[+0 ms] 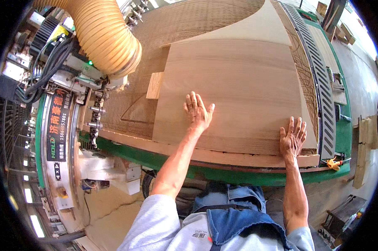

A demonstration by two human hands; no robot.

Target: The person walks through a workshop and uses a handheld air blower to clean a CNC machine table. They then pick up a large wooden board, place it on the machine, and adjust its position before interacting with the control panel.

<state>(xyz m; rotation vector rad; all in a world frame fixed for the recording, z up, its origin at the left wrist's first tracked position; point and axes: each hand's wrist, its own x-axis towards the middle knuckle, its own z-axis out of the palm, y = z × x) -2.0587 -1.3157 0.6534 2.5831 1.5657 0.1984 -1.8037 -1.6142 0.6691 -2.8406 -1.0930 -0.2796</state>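
A large wooden panel (235, 83) with brown grain lies flat on the machine bed (134, 106). My left hand (198, 112) rests on the panel left of its middle, palm down, fingers spread. Near the panel's front right corner, my right hand (292, 140) lies flat with its fingers stretched out, by the front edge. Neither hand grips anything. Beyond the panel a paler curved sheet (256, 27) shows, partly covered by it. A small light wood block (154, 85) sits against the panel's left edge.
At the left stands a machine gantry (59, 138) with a thick yellow corrugated hose (105, 35) and black cables. A wooden strip (256, 159) runs along the bed's front edge. A yellow-handled tool (334, 163) lies at the right corner. Boards (364, 150) stand farther right.
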